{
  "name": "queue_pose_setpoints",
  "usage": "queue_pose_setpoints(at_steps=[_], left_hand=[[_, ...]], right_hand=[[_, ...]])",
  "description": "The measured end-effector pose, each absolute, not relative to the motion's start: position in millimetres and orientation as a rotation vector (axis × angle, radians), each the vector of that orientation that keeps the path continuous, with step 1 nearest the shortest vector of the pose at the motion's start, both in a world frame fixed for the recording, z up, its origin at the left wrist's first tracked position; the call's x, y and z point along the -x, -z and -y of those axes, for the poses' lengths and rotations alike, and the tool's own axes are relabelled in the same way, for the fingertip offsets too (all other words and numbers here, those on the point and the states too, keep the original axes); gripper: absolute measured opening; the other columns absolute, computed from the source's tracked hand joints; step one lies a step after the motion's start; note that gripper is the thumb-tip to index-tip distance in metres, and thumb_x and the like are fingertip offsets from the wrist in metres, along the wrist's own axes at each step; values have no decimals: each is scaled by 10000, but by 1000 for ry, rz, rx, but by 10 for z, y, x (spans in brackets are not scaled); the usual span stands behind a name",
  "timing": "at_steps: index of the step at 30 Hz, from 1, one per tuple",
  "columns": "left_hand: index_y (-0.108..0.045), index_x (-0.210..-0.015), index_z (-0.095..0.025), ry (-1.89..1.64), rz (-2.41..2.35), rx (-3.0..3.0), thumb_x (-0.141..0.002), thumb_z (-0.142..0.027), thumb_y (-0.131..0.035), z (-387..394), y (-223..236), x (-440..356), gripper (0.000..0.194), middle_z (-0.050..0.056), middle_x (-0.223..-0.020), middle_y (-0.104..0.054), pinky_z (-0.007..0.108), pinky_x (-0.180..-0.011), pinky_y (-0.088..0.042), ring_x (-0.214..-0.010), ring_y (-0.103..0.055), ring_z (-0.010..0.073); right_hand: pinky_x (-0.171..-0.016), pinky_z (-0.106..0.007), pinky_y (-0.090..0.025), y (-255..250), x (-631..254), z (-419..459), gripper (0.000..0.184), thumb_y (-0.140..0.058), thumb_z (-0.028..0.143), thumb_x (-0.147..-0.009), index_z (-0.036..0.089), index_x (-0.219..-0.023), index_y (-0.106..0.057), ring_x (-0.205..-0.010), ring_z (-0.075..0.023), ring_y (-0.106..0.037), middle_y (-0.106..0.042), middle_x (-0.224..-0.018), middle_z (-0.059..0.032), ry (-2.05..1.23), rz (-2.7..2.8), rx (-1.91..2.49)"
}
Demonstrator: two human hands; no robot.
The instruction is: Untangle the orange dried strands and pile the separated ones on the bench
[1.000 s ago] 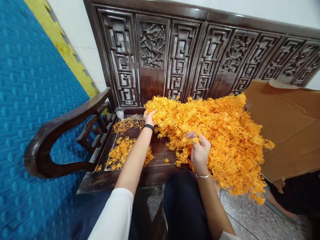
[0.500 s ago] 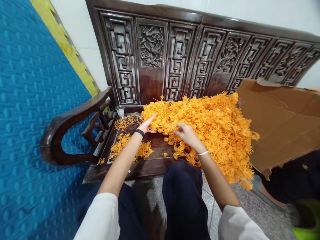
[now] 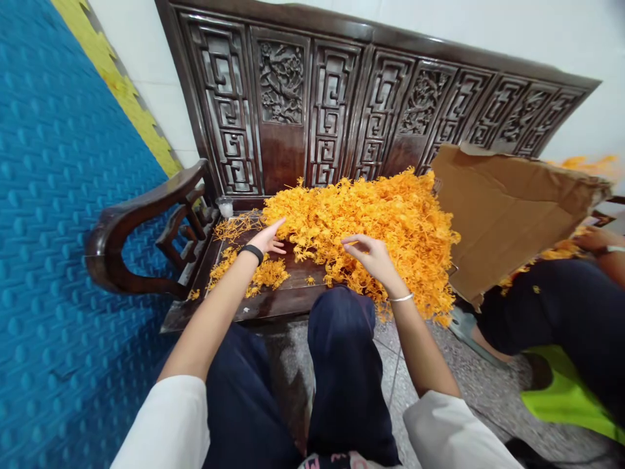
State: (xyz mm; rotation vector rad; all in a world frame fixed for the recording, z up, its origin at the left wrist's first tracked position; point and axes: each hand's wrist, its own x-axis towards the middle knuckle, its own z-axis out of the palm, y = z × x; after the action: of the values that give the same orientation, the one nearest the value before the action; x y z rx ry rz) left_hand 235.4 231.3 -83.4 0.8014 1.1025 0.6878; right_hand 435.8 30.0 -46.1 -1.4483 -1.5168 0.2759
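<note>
A large heap of orange artificial flower pieces [image 3: 390, 215] covers the right part of the dark wooden bench seat [image 3: 305, 264]. At the heap's left end is my left hand [image 3: 270, 239], a black band on its wrist, its fingers spread and nothing in them. My right hand [image 3: 371, 255], with a silver bangle below it, hovers over the heap's front, fingers loosely curved and apart; I see nothing held. In front of my left hand lies a smaller pile of orange pieces [image 3: 268, 273]. Thin orange stems [image 3: 237, 228] lie behind it.
A cardboard sheet [image 3: 498, 208] stands at the heap's right side. Beyond it, another person's hand [image 3: 593, 239] is among more orange pieces, above a green stool [image 3: 561, 397]. The carved backrest [image 3: 283, 156] and curved armrest [image 3: 112, 247] bound the bench. A small cup [image 3: 225, 208] sits in the corner.
Both hands have come away from the heap and their fingers have opened. The view has shifted to the right, showing more of the other person.
</note>
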Motion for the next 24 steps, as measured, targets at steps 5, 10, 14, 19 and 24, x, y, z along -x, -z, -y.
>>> queue_pose_setpoints(at_steps=[5,10,14,19,24], left_hand=[[-352,-1404,-249,-638,-1114,-871,-696,-505,-694,-2320,907,-2166,827,299,-1446,-306,522,-770,-535,-1176,-524,437],[-282,-1410,-179,-612,-1138,-919,-806,-419,-601,-2393,890,-1905,724,323,-1407,-353,424,-660,-577,-1019,-643,369],[-358,-1314,-135,-627,-1149,-945,-828,-328,-575,-2416,880,-1759,566,299,-1309,-479,361,-612,-580,-792,-709,271],[-439,-1148,-135,-625,-1104,-995,-837,-299,-558,-2349,868,-1725,372,220,-1100,-628,318,-587,-573,-648,-703,209],[-522,-981,-135,-541,-1072,-1073,-833,-309,-555,-2197,901,-1813,230,158,-914,-679,329,-594,-571,-648,-703,224]], right_hand=[[-804,-372,-472,372,-4684,-186,200,-533,247,-804,144,-928,-651,-945,-227,-594,-662,-984,-122,271,1238,1628],[-939,-524,-345,255,-5143,-244,545,-583,108,-704,70,-1239,-484,-1209,-366,-405,-464,-1301,-261,709,983,2222],[-776,-425,-420,104,-5441,-342,229,-538,113,-733,72,-945,-614,-904,-309,-574,-638,-903,-197,542,1091,2443],[-721,-330,-420,-133,-5666,-519,138,-501,104,-720,167,-790,-602,-779,-204,-552,-625,-791,-68,662,1457,1956],[-750,-362,-424,-326,-5905,-623,122,-513,128,-758,165,-815,-615,-793,-209,-535,-609,-800,-69,758,1308,1907]])
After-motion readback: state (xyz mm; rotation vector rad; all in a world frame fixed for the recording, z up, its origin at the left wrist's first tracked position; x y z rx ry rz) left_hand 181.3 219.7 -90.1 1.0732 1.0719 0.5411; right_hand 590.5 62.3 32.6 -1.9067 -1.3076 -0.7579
